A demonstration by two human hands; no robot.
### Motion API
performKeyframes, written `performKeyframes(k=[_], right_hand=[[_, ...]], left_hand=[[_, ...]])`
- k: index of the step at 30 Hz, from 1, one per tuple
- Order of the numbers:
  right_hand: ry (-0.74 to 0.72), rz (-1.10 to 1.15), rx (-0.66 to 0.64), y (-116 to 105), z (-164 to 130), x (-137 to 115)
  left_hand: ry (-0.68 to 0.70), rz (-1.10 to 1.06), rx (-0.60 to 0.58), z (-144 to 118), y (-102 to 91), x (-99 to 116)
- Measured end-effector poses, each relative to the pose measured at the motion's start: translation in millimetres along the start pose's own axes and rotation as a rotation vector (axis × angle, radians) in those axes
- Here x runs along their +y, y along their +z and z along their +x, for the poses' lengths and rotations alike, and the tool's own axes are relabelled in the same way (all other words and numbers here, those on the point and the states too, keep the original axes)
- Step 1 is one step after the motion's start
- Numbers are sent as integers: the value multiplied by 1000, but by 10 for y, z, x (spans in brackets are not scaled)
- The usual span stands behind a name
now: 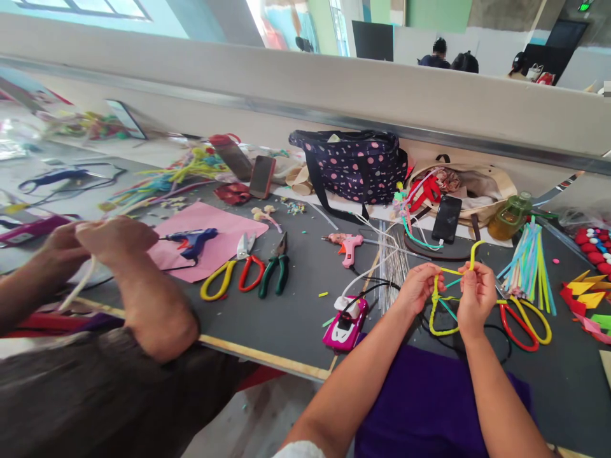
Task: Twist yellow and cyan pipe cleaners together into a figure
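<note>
Pliers [275,275] lie right of scissors [238,275] on the table [296,318]; a bag [356,164] stands behind; a phone [447,219] lies right of it.

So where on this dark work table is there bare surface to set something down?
The widest bare patch of the dark work table lies between the green-handled pliers and the pink toy-car-shaped gadget, below the pink glue gun. It is crowded around the left hand and right hand holding the yellow pipe cleaner: red-and-yellow scissors, coloured straws.

Yellow pipe cleaner [442,299], bent into a loop with one end curving upward, pinched between both hands above the dark desk [296,305].
</note>
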State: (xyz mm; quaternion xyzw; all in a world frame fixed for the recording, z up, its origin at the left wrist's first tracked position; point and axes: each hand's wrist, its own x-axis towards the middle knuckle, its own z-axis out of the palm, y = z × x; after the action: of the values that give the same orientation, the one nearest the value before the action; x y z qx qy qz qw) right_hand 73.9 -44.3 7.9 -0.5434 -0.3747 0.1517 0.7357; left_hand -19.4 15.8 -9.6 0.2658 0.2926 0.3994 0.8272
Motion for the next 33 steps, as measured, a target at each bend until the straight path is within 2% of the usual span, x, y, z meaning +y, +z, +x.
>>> performKeyframes(k=[5,9,15,17,18,21,23,29,33], right_hand=[[-75,-78,59,-120,87,-116],[33,-48,99,-208,250,-107],[165,25,45,-387,439,-132],[227,36,-62,-471,468,-172],[283,31,-160,-517,479,-194],[516,-15,-580,-647,504,-247],[609,-32,-777,-701,508,-262],[631,1,-1024,-701,462,-228],[663,11,-1105,-669,436,-195]], left_hand=[[-6,-15,15,16,-29,-12],[-10,-20,38,33,-46,-23],[-1,-38,37,47,-46,-25],[-3,-44,38,48,-43,-26],[-5,-45,38,49,-42,-26],[-4,-42,36,49,-39,-25],[3,-39,32,50,-40,-25],[26,-52,11,50,-42,-13],[34,-63,5,41,-29,9]])
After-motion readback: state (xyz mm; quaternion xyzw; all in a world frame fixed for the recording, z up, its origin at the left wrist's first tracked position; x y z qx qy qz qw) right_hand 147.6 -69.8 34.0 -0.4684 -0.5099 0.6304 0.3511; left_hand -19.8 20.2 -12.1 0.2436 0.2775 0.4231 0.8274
